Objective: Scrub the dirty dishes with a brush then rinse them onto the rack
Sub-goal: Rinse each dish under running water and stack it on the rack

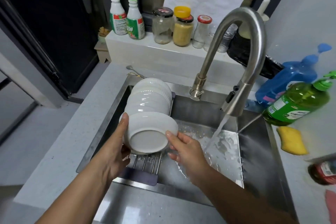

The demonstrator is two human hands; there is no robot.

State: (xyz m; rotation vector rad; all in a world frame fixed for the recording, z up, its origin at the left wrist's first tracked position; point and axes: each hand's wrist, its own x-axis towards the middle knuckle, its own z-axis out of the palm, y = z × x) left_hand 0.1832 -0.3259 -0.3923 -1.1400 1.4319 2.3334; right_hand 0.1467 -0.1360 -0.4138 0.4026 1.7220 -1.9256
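Note:
A white ribbed bowl [151, 132] lies on its side, base toward me, at the near end of a row of white bowls [149, 96] stacked on their sides on the metal bar rack [145, 164] over the left part of the sink. My left hand [116, 151] grips the bowl's left side, thumb along its wall. My right hand [183, 149] holds its right edge with fingers curled at the rim. Water runs from the steel faucet [236, 103] into the sink basin [254, 147]. No brush is in view.
A yellow sponge [291, 141], a green soap bottle [298, 103] and a blue bottle [289, 82] sit on the right counter. Jars [181, 29] and spray bottles [127, 18] line the back ledge. A spoon [132, 70] lies behind the sink. A red-labelled container [323, 172] is at the right edge.

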